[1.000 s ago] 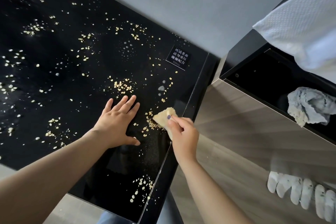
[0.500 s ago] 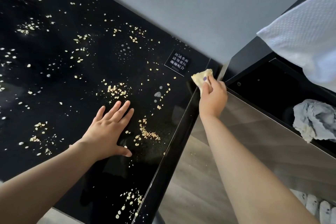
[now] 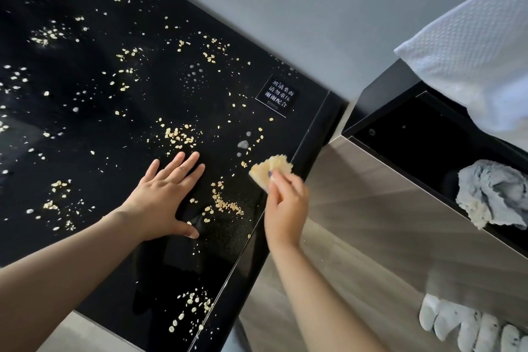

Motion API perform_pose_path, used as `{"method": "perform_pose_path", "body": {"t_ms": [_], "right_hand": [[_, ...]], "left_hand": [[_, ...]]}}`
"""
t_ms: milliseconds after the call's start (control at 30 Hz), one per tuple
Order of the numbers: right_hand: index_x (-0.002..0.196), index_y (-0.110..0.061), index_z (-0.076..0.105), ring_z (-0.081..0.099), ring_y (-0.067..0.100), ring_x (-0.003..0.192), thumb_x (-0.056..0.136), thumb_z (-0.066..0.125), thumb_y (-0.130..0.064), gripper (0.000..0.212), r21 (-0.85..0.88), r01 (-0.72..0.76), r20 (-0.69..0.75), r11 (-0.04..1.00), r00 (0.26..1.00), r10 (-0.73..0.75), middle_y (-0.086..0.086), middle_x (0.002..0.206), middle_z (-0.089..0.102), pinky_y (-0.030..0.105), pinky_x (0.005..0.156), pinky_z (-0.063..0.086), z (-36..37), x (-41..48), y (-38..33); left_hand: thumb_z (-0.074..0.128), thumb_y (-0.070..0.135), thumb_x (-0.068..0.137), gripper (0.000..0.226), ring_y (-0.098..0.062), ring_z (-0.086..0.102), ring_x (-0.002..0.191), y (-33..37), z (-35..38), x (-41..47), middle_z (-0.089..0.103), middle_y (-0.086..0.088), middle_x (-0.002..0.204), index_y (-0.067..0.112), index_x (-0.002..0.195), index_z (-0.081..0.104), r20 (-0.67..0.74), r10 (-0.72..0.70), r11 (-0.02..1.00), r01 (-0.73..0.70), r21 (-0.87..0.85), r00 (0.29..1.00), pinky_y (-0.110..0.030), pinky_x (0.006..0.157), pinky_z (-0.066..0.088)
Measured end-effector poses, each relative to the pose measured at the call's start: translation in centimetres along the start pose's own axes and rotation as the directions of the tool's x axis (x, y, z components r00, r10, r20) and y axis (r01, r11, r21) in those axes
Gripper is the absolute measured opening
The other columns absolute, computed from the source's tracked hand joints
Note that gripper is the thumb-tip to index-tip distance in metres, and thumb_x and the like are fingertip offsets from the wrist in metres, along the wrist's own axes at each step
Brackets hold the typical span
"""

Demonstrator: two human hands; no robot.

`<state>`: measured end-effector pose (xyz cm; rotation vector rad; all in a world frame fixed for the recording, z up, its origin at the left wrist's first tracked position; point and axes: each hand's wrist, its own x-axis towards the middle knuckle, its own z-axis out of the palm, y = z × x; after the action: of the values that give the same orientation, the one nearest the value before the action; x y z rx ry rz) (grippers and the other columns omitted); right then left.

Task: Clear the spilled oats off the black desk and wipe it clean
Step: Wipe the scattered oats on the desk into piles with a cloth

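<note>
The black glass desk (image 3: 85,128) is strewn with spilled oats (image 3: 180,136) in clusters, with more near my hands and at the front edge. My left hand (image 3: 163,197) lies flat on the desk, fingers straight and spread. My right hand (image 3: 285,200) pinches a small yellow cloth (image 3: 270,167) at the desk's right edge, just right of a line of oats (image 3: 224,203). The cloth touches the desk surface near the edge.
A small label with white characters (image 3: 278,96) sits near the desk's back right corner. To the right stands a black open box (image 3: 428,146) holding a crumpled grey rag (image 3: 491,194), under a white towel (image 3: 471,46). White slippers (image 3: 468,323) lie on the wooden floor.
My right hand swung the yellow cloth out past the desk's back right corner and has now come back down to the right edge. My left hand stayed flat on the desk.
</note>
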<state>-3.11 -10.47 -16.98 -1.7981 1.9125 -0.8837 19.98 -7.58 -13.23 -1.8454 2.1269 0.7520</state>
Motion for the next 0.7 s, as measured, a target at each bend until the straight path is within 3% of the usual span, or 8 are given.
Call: {"method": "perform_pose_path", "body": {"t_ms": [133,233,400,500,600,700], "right_hand": [[0.110,-0.016,0.073,0.056,0.003,0.099,0.091,0.063,-0.009,0.023,0.172,-0.083,0.155,0.982,0.986,0.056,-0.010,0.105,0.064,0.001,0.082,0.038,-0.7,-5.0,-2.1],[0.109,-0.019,0.074,0.060,0.005,0.101,0.092,0.060,-0.011,0.023,0.287,-0.185,0.212,0.940,0.969,0.126,-0.013,0.105,0.065,0.009,0.084,0.045,-2.1,-4.7,-2.4],[0.106,-0.019,0.074,0.056,-0.003,0.091,0.090,0.059,-0.006,0.025,0.291,-0.204,0.068,0.935,0.979,0.193,-0.008,0.100,0.061,0.006,0.078,0.039,-4.6,1.0,-0.4],[0.109,-0.017,0.073,0.058,0.008,0.092,0.088,0.057,-0.007,0.028,0.249,-0.232,-0.023,0.940,0.969,0.245,-0.001,0.103,0.063,0.011,0.081,0.040,-4.5,5.3,0.8],[0.113,-0.014,0.071,0.060,0.015,0.097,0.091,0.058,-0.010,0.026,0.176,-0.188,-0.050,0.966,0.979,0.199,0.000,0.106,0.064,0.011,0.079,0.039,-3.5,9.6,1.2],[0.116,-0.013,0.069,0.059,0.020,0.106,0.093,0.055,-0.010,0.028,0.127,-0.211,-0.093,0.969,0.970,0.223,0.003,0.114,0.063,0.023,0.087,0.045,-1.8,12.6,1.7]], "left_hand": [[0.064,0.080,0.057,0.132,-0.014,-0.027,0.141,0.2,-0.2,-0.1,-0.035,0.011,0.149,0.026,0.150,-0.013,0.011,-0.002,1.000,0.002,0.021,1.000,-0.040,0.114,-0.014],[0.065,0.079,0.057,0.132,-0.013,-0.027,0.141,0.4,-0.4,-0.1,-0.035,0.011,0.149,0.026,0.150,-0.013,0.025,-0.018,0.999,0.017,0.030,1.000,-0.041,0.116,-0.011],[0.068,0.075,0.059,0.132,-0.014,-0.025,0.142,1.1,-0.6,-0.2,-0.033,0.010,0.150,0.025,0.150,-0.014,0.056,-0.058,0.997,0.055,0.061,0.997,-0.043,0.119,-0.006],[0.069,0.074,0.059,0.133,-0.013,-0.026,0.141,1.1,-0.5,-0.1,-0.032,0.010,0.151,0.025,0.151,-0.014,0.060,-0.068,0.996,0.065,0.056,0.996,-0.043,0.119,-0.006],[0.069,0.074,0.059,0.133,-0.012,-0.028,0.140,1.0,-0.4,-0.1,-0.034,0.011,0.150,0.026,0.150,-0.014,0.060,-0.064,0.997,0.061,0.053,0.996,-0.043,0.119,-0.006],[0.068,0.075,0.058,0.133,-0.012,-0.031,0.138,0.7,-0.1,0.1,-0.037,0.011,0.147,0.025,0.150,-0.015,0.054,-0.055,0.998,0.052,0.047,0.997,-0.043,0.118,-0.008]]}}
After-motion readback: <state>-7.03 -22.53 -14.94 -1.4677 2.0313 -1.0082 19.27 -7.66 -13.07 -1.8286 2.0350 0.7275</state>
